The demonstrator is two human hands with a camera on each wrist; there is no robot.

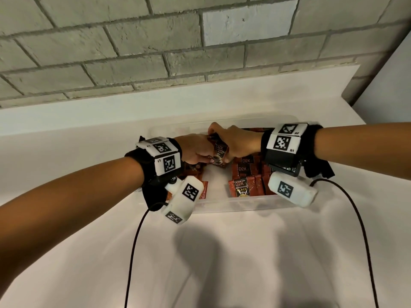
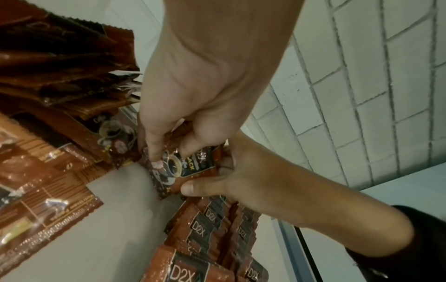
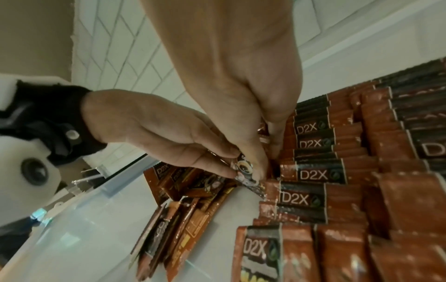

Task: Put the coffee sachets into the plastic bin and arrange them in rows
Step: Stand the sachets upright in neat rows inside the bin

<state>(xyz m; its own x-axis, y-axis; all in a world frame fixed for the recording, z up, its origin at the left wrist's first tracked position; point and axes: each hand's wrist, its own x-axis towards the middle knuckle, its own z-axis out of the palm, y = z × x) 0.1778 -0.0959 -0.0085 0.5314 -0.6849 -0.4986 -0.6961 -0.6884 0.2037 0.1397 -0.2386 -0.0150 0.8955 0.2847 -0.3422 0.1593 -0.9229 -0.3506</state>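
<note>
A clear plastic bin (image 1: 233,202) stands on the white counter. Both hands are inside it, together pinching one upright dark D2X coffee sachet (image 1: 220,153) over the bare middle of the bin floor. My left hand (image 1: 206,160) grips its left edge with curled fingers, and my right hand (image 1: 225,157) grips its right edge. In the left wrist view the left hand (image 2: 172,158) and right hand (image 2: 207,175) hold the sachet (image 2: 181,169). To the right, sachet rows (image 3: 313,171) stand overlapped beside the right hand (image 3: 265,164).
A looser pile of brown sachets (image 1: 196,174) lies at the bin's left end, partly hidden by my left wrist. Black cables (image 1: 133,252) trail over the white counter (image 1: 244,263) in front. A grey brick wall (image 1: 155,52) rises behind the bin.
</note>
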